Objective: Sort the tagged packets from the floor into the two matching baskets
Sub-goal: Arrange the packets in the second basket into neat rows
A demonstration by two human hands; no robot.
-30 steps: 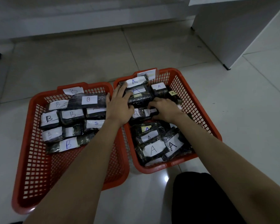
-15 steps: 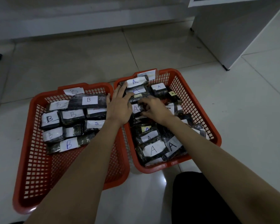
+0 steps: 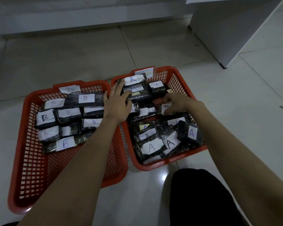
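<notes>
Tagged packets all appear binned, B's in the left basket (image 3: 31,103) and A's in the right basket (image 3: 175,74), none on the floor; my left hand (image 3: 117,105) rests flat while my right hand (image 3: 175,103) pinches an A packet (image 3: 166,106).

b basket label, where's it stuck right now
In the head view, the B basket label sits on the far rim of the left basket, just behind the B packets.

A basket (image 3: 183,74) packed with packets, bare mesh only mid-back | B basket (image 3: 31,176) near half wide open | white cabinet (image 3: 227,30) blocks back right | floor tiles (image 3: 72,59) behind free
</notes>
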